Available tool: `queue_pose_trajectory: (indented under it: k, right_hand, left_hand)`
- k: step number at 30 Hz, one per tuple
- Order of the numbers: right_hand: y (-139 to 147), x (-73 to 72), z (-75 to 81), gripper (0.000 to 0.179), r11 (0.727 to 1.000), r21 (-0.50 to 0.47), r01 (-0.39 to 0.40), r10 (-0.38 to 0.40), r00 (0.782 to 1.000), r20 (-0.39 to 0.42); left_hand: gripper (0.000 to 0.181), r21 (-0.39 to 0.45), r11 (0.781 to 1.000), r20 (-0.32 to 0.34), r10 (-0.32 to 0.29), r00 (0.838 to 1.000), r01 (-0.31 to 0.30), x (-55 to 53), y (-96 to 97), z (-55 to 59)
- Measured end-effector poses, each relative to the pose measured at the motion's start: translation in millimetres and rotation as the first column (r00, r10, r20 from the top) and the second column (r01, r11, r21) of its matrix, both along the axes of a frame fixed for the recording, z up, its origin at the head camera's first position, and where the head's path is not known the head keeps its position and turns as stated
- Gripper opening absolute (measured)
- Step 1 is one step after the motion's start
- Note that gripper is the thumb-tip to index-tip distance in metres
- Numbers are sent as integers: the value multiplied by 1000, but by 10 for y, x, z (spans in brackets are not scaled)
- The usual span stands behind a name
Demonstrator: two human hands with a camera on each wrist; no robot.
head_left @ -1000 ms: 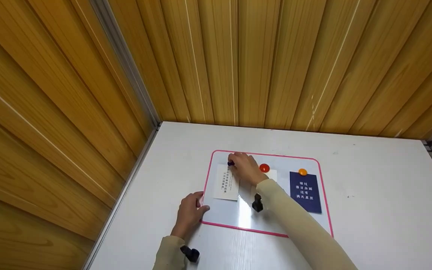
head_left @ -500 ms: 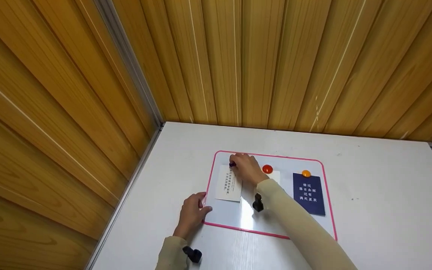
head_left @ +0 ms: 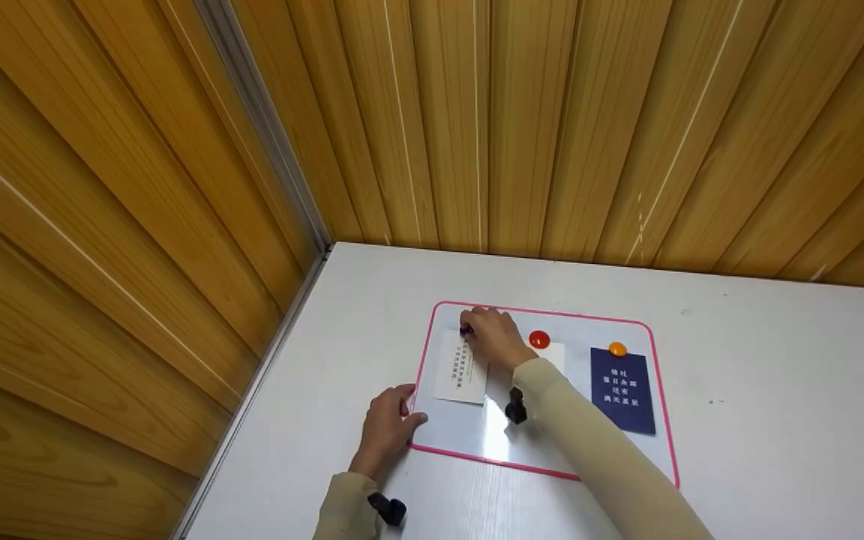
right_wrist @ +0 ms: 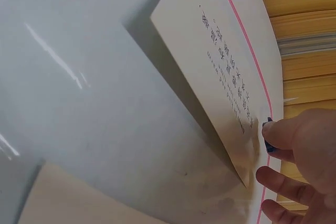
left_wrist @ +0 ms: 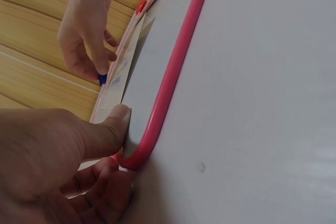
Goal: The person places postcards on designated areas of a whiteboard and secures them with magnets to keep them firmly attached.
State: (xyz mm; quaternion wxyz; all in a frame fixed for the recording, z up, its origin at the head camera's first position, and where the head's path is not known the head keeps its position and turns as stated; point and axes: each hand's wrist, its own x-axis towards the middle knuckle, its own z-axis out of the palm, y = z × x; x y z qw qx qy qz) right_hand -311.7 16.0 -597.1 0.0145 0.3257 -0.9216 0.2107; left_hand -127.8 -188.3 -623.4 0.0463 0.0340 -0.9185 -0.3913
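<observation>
A whiteboard with a pink rim lies on the white table. My left hand grips its near left corner, thumb on top and fingers curled at the edge. My right hand pinches a small dark blue magnet between thumb and fingers at the top end of a white card with dark printed characters. In the right wrist view the card's lower end stands up off the board and casts a shadow. A red round magnet sits at the top of another white card, which my right forearm partly hides.
On the board's right side a navy card with white characters hangs under an orange magnet. The table extends around the board. Wood-patterned walls rise behind it and at the left.
The view has shifted slightly, so the board and cards appear a little farther right. Both hands keep their hold on the board corner and the blue magnet.
</observation>
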Motion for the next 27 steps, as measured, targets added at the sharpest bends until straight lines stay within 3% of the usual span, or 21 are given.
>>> queue_pose_trajectory:
  k: [5, 27]
  right_hand:
    - [2, -13, -24, 14, 1000, -9, -12, 12, 1000, -29]
    - [-3, -11, -44, 16, 1000, -1, -4, 4, 1000, 13]
  left_hand:
    - [52, -6, 1000, -4, 6, 1000, -6, -3, 10, 2]
    - [53, 12, 1000, 18, 11, 1000, -11, -25, -4, -15]
